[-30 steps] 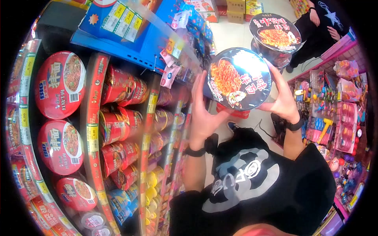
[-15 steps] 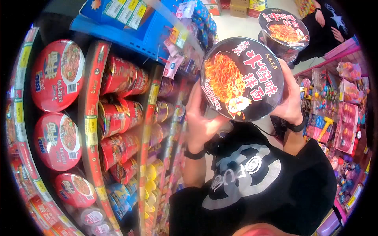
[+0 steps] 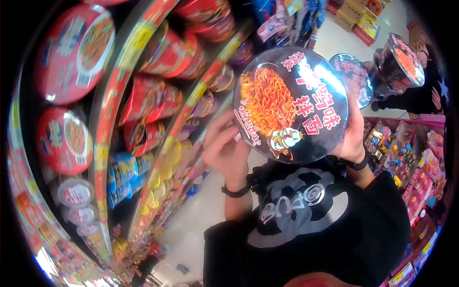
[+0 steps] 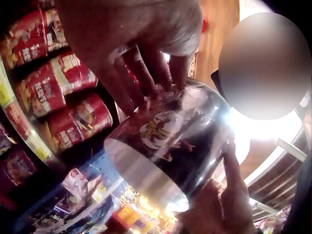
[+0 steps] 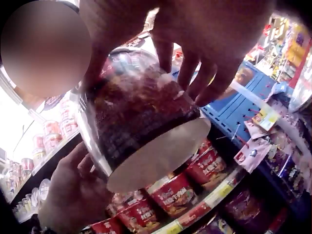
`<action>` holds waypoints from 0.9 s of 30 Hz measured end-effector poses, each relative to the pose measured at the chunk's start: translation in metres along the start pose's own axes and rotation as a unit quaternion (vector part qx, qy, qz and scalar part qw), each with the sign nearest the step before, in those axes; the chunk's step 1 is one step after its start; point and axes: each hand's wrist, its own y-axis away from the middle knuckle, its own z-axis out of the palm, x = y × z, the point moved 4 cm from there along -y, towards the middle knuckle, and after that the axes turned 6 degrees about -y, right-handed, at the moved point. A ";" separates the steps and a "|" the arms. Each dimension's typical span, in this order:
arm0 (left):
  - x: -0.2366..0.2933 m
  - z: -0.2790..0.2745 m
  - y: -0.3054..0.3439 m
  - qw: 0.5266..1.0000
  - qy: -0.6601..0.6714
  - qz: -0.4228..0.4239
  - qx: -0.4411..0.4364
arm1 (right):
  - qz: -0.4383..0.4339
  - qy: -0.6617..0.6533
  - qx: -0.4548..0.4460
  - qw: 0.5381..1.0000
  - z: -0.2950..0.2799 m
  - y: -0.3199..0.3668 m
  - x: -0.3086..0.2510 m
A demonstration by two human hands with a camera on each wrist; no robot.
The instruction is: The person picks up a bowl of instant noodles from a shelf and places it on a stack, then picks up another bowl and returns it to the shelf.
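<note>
A black instant noodle bowl (image 3: 291, 107), its round lid printed with noodles and a cartoon chicken, is held up in front of the chest in the head view. My right hand (image 3: 351, 138) grips its right side, partly hidden behind the lid. At the left side, my left hand (image 3: 227, 150) holds it with bent fingers, the thumb near the rim. In the left wrist view the left fingertips meet the shiny clear wrap on the bowl's wall (image 4: 183, 139). The right wrist view shows the bowl's pale underside (image 5: 161, 156) tilted into sight, right fingers (image 5: 187, 70) along its far side.
Shelves of red noodle tubs (image 3: 150, 100) and large red bowls (image 3: 64, 138) run close along the left. More black bowls (image 3: 404, 62) stand beyond the held one, near another person (image 3: 435, 98). A pink rack of small goods (image 3: 411, 167) lines the right.
The head view has swung, so the shelves and the other black bowls sit differently in it. The held bowl came closer, then tilted slightly. The left hand appears lower along its side.
</note>
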 end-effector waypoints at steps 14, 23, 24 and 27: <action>0.052 -0.178 0.107 0.984 -0.045 -0.019 0.170 | -0.113 0.059 -0.236 0.963 0.180 0.026 -0.007; 0.057 -0.275 0.165 0.944 -0.131 -0.067 0.296 | -0.020 0.040 -0.357 0.933 0.292 0.043 0.032; 0.062 -0.284 0.174 0.938 -0.152 -0.062 0.305 | -0.025 0.035 -0.367 0.929 0.304 0.048 0.031; 0.077 -0.305 0.197 0.923 -0.177 -0.052 0.337 | -0.040 0.004 -0.399 0.916 0.336 0.062 0.035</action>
